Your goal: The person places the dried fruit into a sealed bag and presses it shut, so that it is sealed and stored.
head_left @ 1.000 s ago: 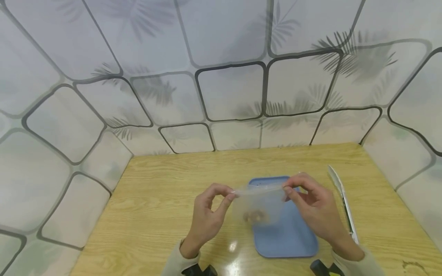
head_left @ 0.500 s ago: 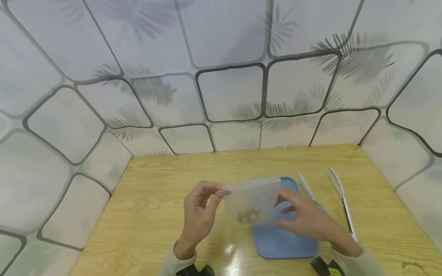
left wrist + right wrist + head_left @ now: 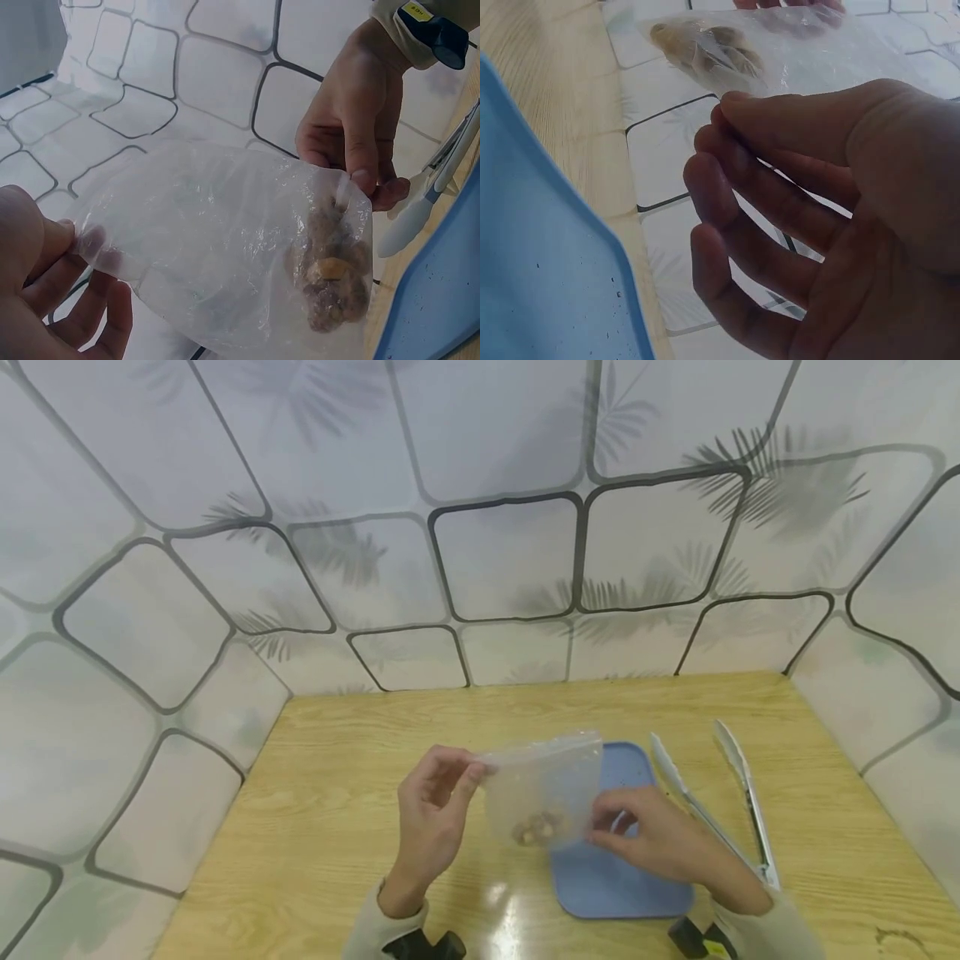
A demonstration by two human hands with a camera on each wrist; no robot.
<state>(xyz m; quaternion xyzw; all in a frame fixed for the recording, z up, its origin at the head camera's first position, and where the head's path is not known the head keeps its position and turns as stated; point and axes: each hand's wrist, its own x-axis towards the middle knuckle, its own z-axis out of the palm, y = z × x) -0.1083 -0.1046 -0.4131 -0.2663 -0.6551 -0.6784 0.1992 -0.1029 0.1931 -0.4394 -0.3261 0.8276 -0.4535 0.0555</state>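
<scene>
A translucent zip bag (image 3: 517, 789) hangs above the table, partly over the blue tray (image 3: 618, 889). Brown, lumpy pieces (image 3: 334, 281) are gathered at its bottom right corner; their exact kind is unclear. My left hand (image 3: 435, 818) pinches the bag's upper left corner between thumb and fingers. At the lower right corner, the thumb and index finger of my right hand (image 3: 656, 835) pinch the plastic, as the right wrist view also shows. The other fingers of that right hand (image 3: 802, 202) are loosely bent.
Metal tongs (image 3: 756, 810) with spread arms lie to the right of the tray, partly behind my right forearm. Dark crumbs (image 3: 617, 294) dot the tray. Patterned panels (image 3: 502, 560) enclose the wooden table (image 3: 337, 793) at the back and both sides.
My right hand has let go of the bag's upper right corner, moved down and taken its lower right corner. My left hand has shifted slightly left, still pinching the bag.
</scene>
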